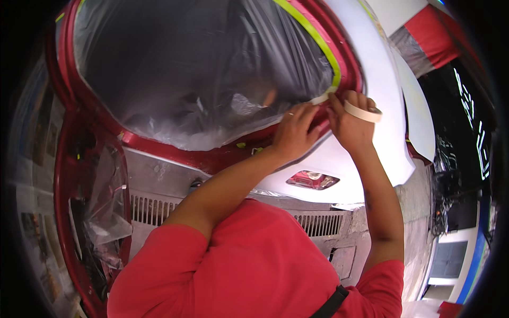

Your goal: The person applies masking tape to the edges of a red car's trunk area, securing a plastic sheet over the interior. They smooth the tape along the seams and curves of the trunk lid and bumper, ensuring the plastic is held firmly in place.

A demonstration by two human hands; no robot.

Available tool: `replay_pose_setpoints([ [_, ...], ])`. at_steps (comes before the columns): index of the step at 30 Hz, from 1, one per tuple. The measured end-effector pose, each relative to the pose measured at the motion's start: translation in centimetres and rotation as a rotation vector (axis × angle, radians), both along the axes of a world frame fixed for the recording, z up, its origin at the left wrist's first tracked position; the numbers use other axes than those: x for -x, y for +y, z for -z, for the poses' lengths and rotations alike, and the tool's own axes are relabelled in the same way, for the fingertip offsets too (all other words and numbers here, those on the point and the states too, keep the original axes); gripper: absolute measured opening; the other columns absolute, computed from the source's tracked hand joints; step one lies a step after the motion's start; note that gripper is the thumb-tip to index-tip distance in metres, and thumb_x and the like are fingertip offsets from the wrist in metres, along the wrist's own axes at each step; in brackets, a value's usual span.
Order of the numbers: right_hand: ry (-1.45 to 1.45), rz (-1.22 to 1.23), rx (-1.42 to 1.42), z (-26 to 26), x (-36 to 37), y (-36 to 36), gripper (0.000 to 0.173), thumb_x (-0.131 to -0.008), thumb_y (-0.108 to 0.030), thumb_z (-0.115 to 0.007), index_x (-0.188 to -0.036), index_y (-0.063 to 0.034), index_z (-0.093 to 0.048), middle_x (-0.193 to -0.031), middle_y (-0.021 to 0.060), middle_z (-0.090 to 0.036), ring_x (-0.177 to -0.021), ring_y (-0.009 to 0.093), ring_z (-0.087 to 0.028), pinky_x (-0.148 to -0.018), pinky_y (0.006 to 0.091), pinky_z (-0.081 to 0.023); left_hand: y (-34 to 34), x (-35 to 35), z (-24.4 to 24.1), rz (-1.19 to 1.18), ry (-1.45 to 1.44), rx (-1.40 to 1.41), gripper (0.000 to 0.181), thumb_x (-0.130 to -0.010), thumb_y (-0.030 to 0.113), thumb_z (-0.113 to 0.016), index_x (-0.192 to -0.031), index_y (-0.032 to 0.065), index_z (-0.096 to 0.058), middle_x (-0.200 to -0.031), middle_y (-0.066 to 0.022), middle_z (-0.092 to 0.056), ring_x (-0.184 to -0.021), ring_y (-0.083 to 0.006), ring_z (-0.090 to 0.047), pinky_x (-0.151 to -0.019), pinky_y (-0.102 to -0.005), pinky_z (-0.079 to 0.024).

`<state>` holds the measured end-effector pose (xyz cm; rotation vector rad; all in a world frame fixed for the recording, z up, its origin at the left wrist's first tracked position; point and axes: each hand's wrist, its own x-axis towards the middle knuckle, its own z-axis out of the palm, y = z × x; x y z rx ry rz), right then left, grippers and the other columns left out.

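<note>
Plastic masking film (206,71) covers a car's door opening, whose frame (171,153) is red. Yellow-green masking tape (320,37) follows the film's upper right edge. A short pale strip of tape (320,98) continues at the lower right corner of the film. My left hand (296,129) lies spread with its fingertips at this strip and the frame. My right hand (352,119) has thumb and index finger at the corner where the strip meets the green tape. A roll of cream masking tape (364,112) hangs around the other fingers of my right hand.
To the right is the car's white rear body panel (381,131), with a fuel filler opening (313,180) low in it. An open red door (59,167) with loose plastic stands at the left. Floor grates (320,224) lie below. Motorcycles (441,218) stand at the far right.
</note>
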<state>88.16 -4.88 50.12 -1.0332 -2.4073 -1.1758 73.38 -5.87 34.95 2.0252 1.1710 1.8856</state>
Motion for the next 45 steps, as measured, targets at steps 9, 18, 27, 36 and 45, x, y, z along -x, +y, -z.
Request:
replay_pose_setpoints([
  [9, 0.345, -0.076, 0.192, 5.2, -2.8, -9.3, 0.031, -0.093, -0.028, -0.083, -0.122, -0.0153, -0.082, -0.098, 0.0058, -0.056, -0.093, 0.025, -0.055, -0.088, 0.0431, -0.039, -2.4, -1.7, 6.0, -0.112, 0.182, 0.158, 0.080, -0.100, 0.032, -0.072, -0.163, -0.0059, -0.039, -0.167, -0.0297, -0.042, -0.156, -0.0448, -0.042, -0.130, -0.0554, -0.032],
  [18, 0.755, -0.174, 0.674, 14.1, -3.0, -17.3, 0.033, -0.089, -0.005, -0.083, -0.121, -0.0035, -0.079, -0.098, 0.0131, -0.059, -0.091, 0.031, -0.059, -0.081, 0.0426, -0.049, -11.0, 7.4, 20.1, -0.081, -0.363, 0.857, 0.047, -0.099, 0.033, -0.078, -0.132, 0.0006, -0.071, -0.131, -0.0193, -0.075, -0.115, -0.0329, -0.073, -0.100, -0.0426, -0.057],
  [27, 0.952, 0.311, 1.165, 26.1, 0.7, -30.2, 0.025, -0.093, -0.012, -0.080, -0.117, -0.0050, -0.077, -0.101, 0.0187, -0.072, -0.096, 0.038, -0.071, -0.082, 0.0483, -0.056, -20.7, 27.6, 30.7, -0.278, -1.355, 1.558, 0.059, -0.107, 0.049, -0.064, -0.146, 0.0049, -0.059, -0.134, -0.0154, -0.069, -0.118, -0.0289, -0.069, -0.106, -0.0446, -0.053],
  [36, 0.916, 0.070, 0.965, 26.6, 19.3, -21.0, 0.027, -0.090, -0.005, -0.082, -0.117, -0.0030, -0.077, -0.103, 0.0170, -0.067, -0.094, 0.036, -0.066, -0.083, 0.0446, -0.053, -3.4, 27.7, 31.7, -0.056, -1.845, 1.514, 0.081, -0.107, 0.053, -0.068, -0.165, 0.0077, -0.034, -0.154, -0.0194, -0.059, -0.139, -0.0291, -0.062, -0.123, -0.0522, -0.043],
  [45, 0.689, -0.116, 0.646, 31.5, 21.4, -8.1, 0.032, -0.082, -0.003, -0.086, -0.113, -0.0062, -0.079, -0.103, 0.0125, -0.067, -0.093, 0.031, -0.063, -0.078, 0.0442, -0.050, -0.3, 31.5, 30.9, 0.666, -1.996, 0.848, 0.041, -0.106, 0.025, -0.064, -0.143, 0.0062, -0.062, -0.146, -0.0139, -0.068, -0.139, -0.0339, -0.061, -0.120, -0.0552, -0.045],
])
